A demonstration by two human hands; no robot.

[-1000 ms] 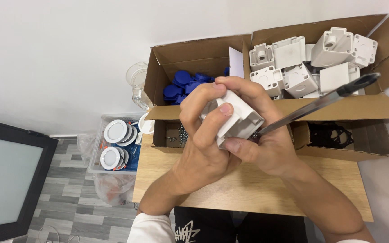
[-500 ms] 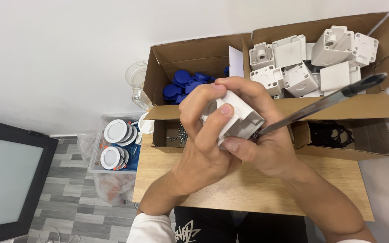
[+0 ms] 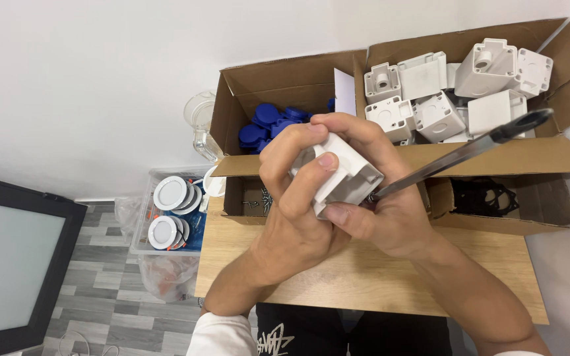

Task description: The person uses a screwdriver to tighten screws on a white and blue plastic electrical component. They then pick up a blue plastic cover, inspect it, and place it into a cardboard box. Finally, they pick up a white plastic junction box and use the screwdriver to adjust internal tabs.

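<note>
Gripping a white plastic housing, both hands' fingers close before brown cardboard boxes.

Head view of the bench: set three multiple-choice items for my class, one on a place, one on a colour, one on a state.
1. Where do the round caps lie?
A. in the left cardboard box
B. on the floor
C. on the wooden table

2. What colour are those caps?
A. red
B. blue
C. green

3. How is the white plastic housing held?
A. lying loose on the table
B. resting in the right box
C. gripped by both hands

Answers: 1 A, they sit inside the box's walls. 2 B, all are plainly blue. 3 C, left hand and right hand wrap it above the table.
</note>
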